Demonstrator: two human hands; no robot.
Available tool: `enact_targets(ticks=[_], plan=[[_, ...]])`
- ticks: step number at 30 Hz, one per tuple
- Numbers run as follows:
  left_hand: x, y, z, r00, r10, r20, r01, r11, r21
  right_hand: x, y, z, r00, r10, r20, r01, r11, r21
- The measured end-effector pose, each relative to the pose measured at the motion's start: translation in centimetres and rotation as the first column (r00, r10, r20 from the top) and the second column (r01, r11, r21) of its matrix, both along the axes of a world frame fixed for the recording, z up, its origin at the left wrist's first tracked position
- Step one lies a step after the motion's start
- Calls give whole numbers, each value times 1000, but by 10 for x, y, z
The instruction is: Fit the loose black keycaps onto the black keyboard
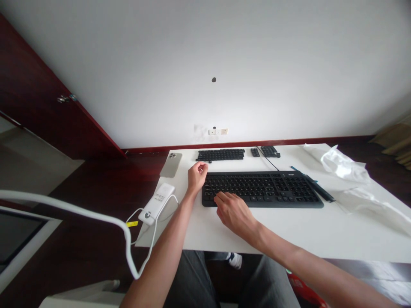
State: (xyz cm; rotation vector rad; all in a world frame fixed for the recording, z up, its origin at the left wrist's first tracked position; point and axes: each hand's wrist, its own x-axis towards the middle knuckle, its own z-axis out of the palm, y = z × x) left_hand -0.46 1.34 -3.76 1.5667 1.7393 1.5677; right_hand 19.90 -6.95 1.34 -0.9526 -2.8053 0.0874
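While the right hand lay flat, fingers loose, on the wide, rigid black plastic keyboard mid-desk, the left hand, pinched shut, likely held a light, slippery keycap best gripped by its sides.

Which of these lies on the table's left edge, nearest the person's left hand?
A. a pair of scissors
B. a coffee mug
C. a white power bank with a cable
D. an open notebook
C: the white power bank with its cable lies at the left edge of the table, below the left hand.
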Motion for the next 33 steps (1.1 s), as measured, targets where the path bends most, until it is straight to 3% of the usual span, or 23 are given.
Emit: enact_targets(ticks=[10,16,22,26,30,33], plan=[[2,-3,5,1000,-6,-18,6,1000,-14,1,-4,7,996,-6,89,8,1000,-25],[1,-2,5,1000,-4,-29,4,1000,-17,1,6,7,998,-24,51,27,998,-61],[-1,1,3,999,-6,-51,6,1000,-2,10,44,24,994,-7,-106,-16,976,-216],[0,1,5,998,7,-68,-9,1000,-26,17,85,34,978,-97,-185,63,982,-180],[1,0,7,996,-13,-83,8,999,-51,28,126,23,943,-210,-258,185,976,-118],[0,-1,8,996,-24,-86,18,998,-68,39,143,4,914,-294,-280,261,954,-149]])
